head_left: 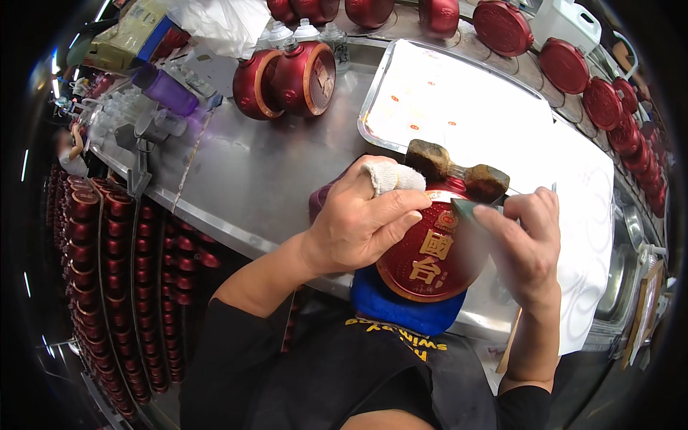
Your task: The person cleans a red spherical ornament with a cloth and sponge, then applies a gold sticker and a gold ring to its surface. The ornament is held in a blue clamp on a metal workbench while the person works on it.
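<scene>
A round, flat red bottle [401,261] with a gold rim and raised gold characters leans on a blue cushion [412,315] at the table's front edge. At its upper end lies a brown, worn dumbbell-shaped block [430,159] with a metal middle. My left hand [365,218] is closed beside the top of the bottle, a white knit cloth [394,177] around or between its fingers. Its thumb and forefinger reach a small pale label strip [443,195]. My right hand [527,236] grips a thin dark green blade-like piece [464,208], its tip touching or near that strip; blur hides details.
Two red bottles [309,79] stand on the metal table [244,168]. A white-covered tray [459,93] with small red-gold stickers lies beyond my hands. Red bottles [566,64] line a conveyor behind it. A purple cup [166,89] and stacked bottles [86,244] are at left.
</scene>
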Demonstrator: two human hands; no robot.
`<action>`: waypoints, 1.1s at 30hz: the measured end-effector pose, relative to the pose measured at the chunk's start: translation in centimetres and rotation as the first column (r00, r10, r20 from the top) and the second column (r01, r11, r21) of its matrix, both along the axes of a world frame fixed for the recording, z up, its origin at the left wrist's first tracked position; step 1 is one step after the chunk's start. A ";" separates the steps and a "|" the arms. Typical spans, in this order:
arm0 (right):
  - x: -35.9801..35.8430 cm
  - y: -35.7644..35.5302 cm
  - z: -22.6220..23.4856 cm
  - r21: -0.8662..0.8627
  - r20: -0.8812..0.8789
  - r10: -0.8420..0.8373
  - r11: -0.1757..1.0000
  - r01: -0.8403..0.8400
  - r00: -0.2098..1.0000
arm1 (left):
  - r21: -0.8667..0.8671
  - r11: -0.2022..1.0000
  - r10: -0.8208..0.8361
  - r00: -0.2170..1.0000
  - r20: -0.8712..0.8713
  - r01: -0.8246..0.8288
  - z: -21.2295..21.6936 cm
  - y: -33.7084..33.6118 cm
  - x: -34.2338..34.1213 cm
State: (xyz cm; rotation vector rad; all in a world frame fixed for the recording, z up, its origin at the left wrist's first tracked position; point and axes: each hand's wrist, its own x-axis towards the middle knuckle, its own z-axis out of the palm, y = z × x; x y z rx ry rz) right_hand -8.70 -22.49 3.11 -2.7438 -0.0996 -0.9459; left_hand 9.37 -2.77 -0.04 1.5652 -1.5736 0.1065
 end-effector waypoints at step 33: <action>-1.6 -0.3 -1.3 0.159 0.093 -0.116 0.982 0.101 0.989 | 0.098 0.979 -0.194 0.965 0.177 0.179 1.5 -3.2 1.6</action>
